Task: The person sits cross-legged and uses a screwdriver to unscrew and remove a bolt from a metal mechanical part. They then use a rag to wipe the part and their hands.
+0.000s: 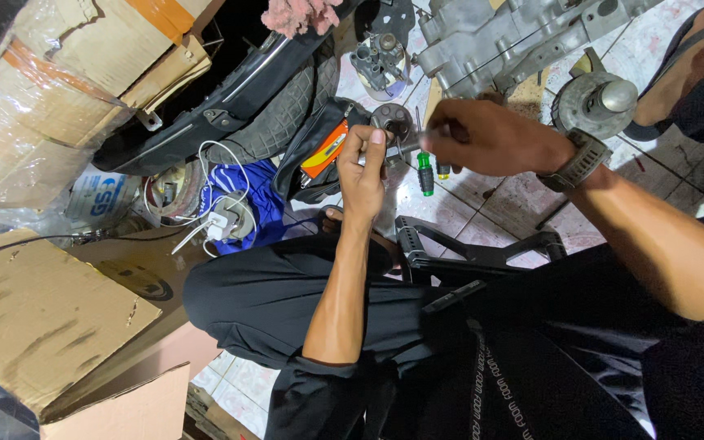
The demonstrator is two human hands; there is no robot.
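Black trousers (287,301) fill the lower frame; above, at centre, the left hand (362,175) pinches a small metal part (391,122), while the right hand (482,137) closes on a slim tool (405,147) touching it.

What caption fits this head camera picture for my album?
Left hand and right hand hold a small metal part over a tiled floor strewn with engine pieces.

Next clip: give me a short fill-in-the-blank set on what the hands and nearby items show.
1. The right hand wears a grey ____ on its wrist.
2. The left hand pinches a small round ____ part.
3. The screwdriver lying on the tiled floor has a ____ handle.

Missing: watch; metal; green
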